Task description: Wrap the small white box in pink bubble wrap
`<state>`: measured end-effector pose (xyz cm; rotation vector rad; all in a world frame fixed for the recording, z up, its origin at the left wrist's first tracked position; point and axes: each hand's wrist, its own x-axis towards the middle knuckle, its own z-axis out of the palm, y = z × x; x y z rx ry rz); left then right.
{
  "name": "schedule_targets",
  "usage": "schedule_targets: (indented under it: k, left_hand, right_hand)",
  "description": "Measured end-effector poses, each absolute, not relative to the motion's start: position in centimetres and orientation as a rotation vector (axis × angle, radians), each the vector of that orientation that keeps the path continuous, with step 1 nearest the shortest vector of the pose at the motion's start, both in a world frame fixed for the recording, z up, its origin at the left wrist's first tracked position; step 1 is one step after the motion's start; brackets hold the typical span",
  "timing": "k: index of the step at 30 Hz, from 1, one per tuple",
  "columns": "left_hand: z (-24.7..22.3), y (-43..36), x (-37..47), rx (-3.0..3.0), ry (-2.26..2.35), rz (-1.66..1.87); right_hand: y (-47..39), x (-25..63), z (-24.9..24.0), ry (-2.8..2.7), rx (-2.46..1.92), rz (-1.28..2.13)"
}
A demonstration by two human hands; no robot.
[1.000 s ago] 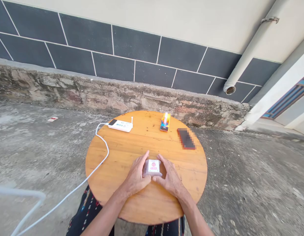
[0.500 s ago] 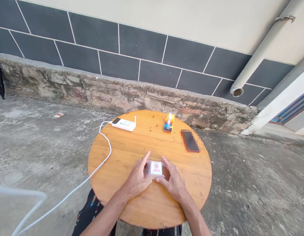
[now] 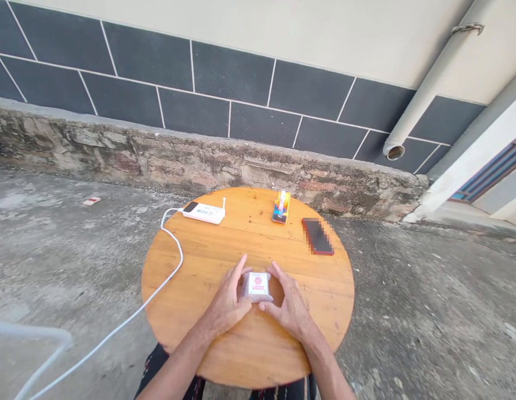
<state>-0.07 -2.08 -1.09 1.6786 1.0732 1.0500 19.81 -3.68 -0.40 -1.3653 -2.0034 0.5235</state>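
Note:
A small white packet with a red print (image 3: 257, 285), wrapped in clear plastic, lies on the round wooden table (image 3: 241, 355). My left hand (image 3: 229, 297) rests at its left side, thumb and fingers curved around that edge. On the other side, my right hand (image 3: 289, 303) has its thumb near the lower right corner and its fingers by the upper right corner. Both hands have thumb and fingers apart; whether the fingertips touch the plastic is hard to tell.
A white device (image 3: 204, 213) with a white cable (image 3: 179, 261) sits at the table's back left. A colourful tape dispenser (image 3: 281, 207) stands at the back, and a red-edged phone (image 3: 318, 236) lies back right. A stone-based wall (image 3: 178, 161) runs behind.
The view has shifted slightly, moving the scene left. My right hand's fingers and thumb have come a little away from the packet, opening a gap on that side.

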Motion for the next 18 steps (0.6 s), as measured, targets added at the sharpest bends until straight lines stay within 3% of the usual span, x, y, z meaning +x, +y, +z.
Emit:
schedule_targets:
  k: [18]
  left_hand:
    - [0.1,-2.3,-0.3,1.618,1.098,1.033]
  right_hand:
    - [-3.4,20.0,-1.1,-1.991,-1.418,0.524]
